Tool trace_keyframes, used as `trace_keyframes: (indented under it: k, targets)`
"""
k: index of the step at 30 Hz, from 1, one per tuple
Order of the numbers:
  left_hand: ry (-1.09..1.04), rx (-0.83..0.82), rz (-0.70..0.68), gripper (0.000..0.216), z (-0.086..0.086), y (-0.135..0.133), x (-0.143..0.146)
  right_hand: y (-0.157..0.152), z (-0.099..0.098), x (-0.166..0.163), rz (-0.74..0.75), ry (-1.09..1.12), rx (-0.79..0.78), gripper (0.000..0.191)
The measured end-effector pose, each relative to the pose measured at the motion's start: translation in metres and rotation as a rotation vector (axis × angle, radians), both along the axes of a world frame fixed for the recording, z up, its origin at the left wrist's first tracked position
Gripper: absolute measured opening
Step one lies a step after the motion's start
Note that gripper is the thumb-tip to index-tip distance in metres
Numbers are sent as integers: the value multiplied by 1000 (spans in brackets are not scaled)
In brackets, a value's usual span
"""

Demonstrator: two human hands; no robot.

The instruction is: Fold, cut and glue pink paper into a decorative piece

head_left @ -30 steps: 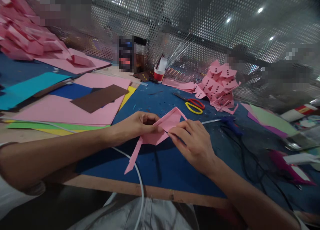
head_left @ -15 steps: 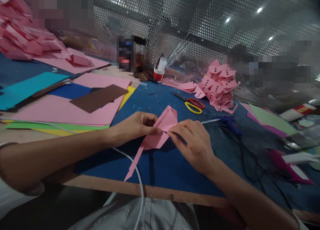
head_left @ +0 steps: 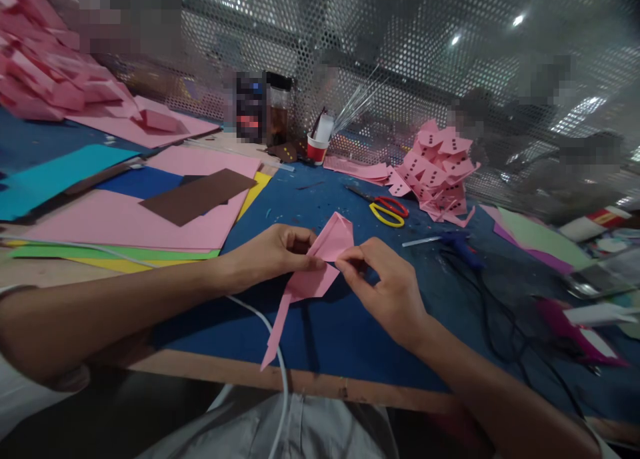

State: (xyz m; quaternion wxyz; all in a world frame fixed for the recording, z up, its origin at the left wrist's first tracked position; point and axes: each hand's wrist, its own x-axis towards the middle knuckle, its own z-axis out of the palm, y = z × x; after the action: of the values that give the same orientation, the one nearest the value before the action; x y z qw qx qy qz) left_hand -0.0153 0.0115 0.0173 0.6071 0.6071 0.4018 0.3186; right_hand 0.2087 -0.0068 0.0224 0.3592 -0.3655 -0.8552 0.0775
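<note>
Between my two hands, above the blue table top, is a folded pink paper piece (head_left: 314,282) with a long narrow strip hanging down toward the front edge. My left hand (head_left: 287,249) pinches it at its left side, thumb on top. At its right edge my right hand (head_left: 383,279) closes thumb and fingertips on the paper near the middle fold. The upper part of the piece stands up in a folded, pocket-like shape. Scissors (head_left: 387,210) with one red and one yellow handle lie behind my right hand.
A blue glue gun (head_left: 463,248) with its black cord lies at right. Stacked coloured sheets (head_left: 135,222) cover the left side. Pink folded pieces with black dots (head_left: 440,169) stand at the back. A red and white paper cup (head_left: 317,149) holds thin sticks. A white cable (head_left: 280,379) crosses the front edge.
The hanging strip of the pink paper has swung slightly to the right. The fingers of my right hand have curled in more closely at the paper's edge. My left hand keeps its hold.
</note>
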Motion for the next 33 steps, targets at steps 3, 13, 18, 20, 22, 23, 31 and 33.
trace_keyframes:
  k: [3, 13, 18, 20, 22, 23, 31, 33]
  targets:
    - [1, 2, 0, 26, 1, 1, 0, 1, -1, 2, 14, -36, 32, 8]
    - [339, 525, 208, 22, 3, 4, -5, 8, -11, 12, -5, -240, 43, 15]
    - [437, 765, 1, 15, -1, 1, -1, 9, -15, 16, -13, -307, -97, 12]
    - [468, 829, -80, 19, -4, 3, 3, 9, -15, 16, -25, -293, -147, 9]
    - [504, 895, -130, 22, -6, 6, 5, 8, -14, 15, -29, -275, -189, 7]
    - [517, 920, -147, 23, -7, 7, 6, 8, -14, 15, -31, -266, -206, 7]
    - [512, 1018, -221, 21, -13, 9, -5, 9, -15, 13, -83, -160, -325, 8]
    - [516, 1054, -238, 22, -15, 8, -8, 10, -15, 13, -83, -136, -351, 9]
